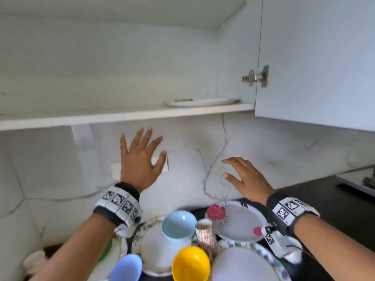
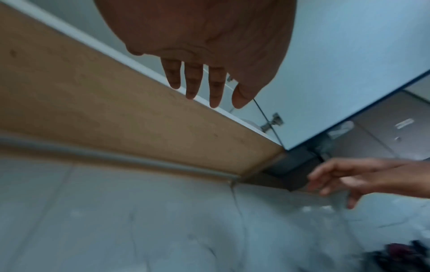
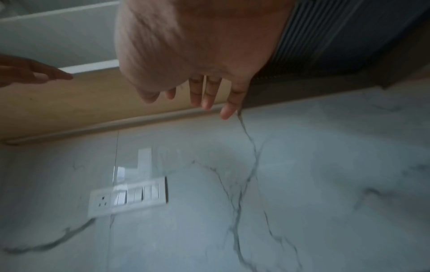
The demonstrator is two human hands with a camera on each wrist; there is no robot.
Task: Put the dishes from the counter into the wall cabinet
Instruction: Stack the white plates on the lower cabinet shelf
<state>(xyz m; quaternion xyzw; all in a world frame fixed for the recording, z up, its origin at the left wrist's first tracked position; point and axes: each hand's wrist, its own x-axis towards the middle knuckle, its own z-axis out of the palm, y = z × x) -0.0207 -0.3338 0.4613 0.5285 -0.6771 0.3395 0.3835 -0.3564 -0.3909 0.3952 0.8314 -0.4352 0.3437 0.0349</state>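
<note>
Both hands hang empty in the air between the counter and the cabinet shelf (image 1: pixel 121 116). My left hand (image 1: pixel 140 159) has its fingers spread and straight, just below the shelf edge. My right hand (image 1: pixel 243 177) is lower, fingers relaxed, above a white plate with red flowers (image 1: pixel 237 222). One white plate (image 1: pixel 200 102) lies on the shelf at the right. On the counter below stand a light blue bowl (image 1: pixel 178 223), a yellow bowl (image 1: pixel 190 264), a blue cup (image 1: pixel 125 268), a red-patterned cup (image 1: pixel 205 232) and a large white plate (image 1: pixel 243 266).
The cabinet door (image 1: pixel 314 61) stands open at the right, with its hinge (image 1: pixel 256 77) showing. A switch panel (image 3: pixel 129 198) sits on the marble wall (image 1: pixel 203 163) behind my left hand. The dark counter (image 1: pixel 332 203) runs to the right, where a shiny appliance (image 1: pixel 359 181) stands.
</note>
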